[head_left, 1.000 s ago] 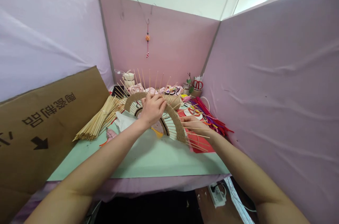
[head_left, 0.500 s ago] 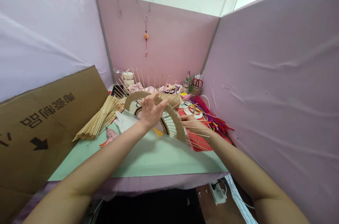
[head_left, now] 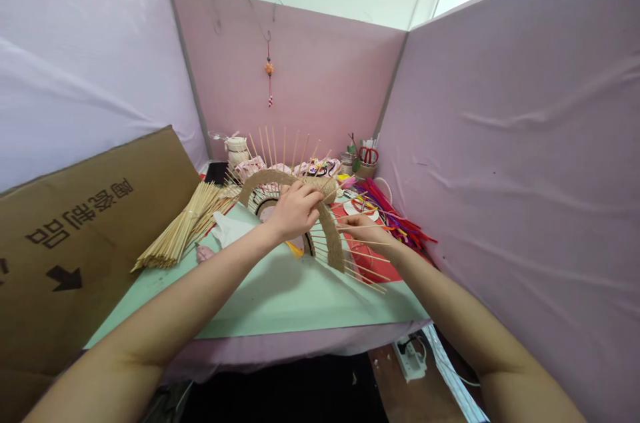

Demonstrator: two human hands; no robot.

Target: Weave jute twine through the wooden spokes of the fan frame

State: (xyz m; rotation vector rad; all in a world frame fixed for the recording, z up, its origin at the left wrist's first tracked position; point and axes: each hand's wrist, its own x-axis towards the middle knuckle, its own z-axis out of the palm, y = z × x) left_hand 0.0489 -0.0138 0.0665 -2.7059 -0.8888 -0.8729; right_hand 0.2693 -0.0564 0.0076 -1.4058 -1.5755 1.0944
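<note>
A half-round frame of thin wooden sticks carries a wide band of woven brown twine, with the stick ends fanning out beyond it. My left hand is closed over the upper right of this band, its fingers bent down across the twine. At the band's outer right edge, my right hand is among the protruding sticks with thumb and fingers pinched together. Whatever lies in that pinch is too small to make out. A large roll of twine is just behind the band, partly covered by it and my left hand.
On the left are a bundle of wooden sticks and a tall cardboard sheet. Red and purple fuzzy stems lie at the right, near red-handled scissors in a pot. White paper lies left of the frame.
My left hand's raised, spread fingers have come down and bent over the band. My right hand stays by the outer right edge. The whole view has shifted slightly.
</note>
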